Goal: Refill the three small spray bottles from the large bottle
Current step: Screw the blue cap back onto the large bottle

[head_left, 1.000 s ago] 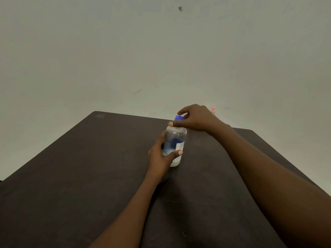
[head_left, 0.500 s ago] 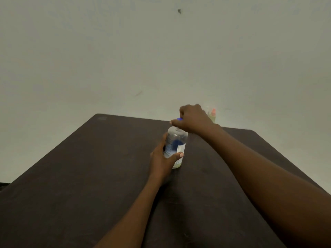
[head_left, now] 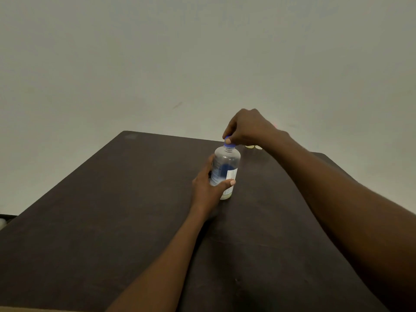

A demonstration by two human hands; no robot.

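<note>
A large clear bottle (head_left: 226, 167) with a blue and white label stands upright near the middle of the dark table (head_left: 112, 210). A little yellowish liquid shows at its bottom. My left hand (head_left: 208, 185) wraps around its lower body. My right hand (head_left: 246, 129) pinches the blue cap (head_left: 229, 141) on top of the bottle from above. Behind my right wrist a small yellowish bottle bottom (head_left: 252, 147) peeks out at the table's far edge; the rest of it is hidden.
A plain pale wall (head_left: 202, 64) rises right behind the table's far edge. A dark object with something white (head_left: 3, 221) shows past the table's left edge. Both my forearms stretch across the right half of the table.
My right hand has turned on the blue cap and lifted slightly, so the cap now shows below the fingers. The small bottle behind is now mostly covered by my wrist.
</note>
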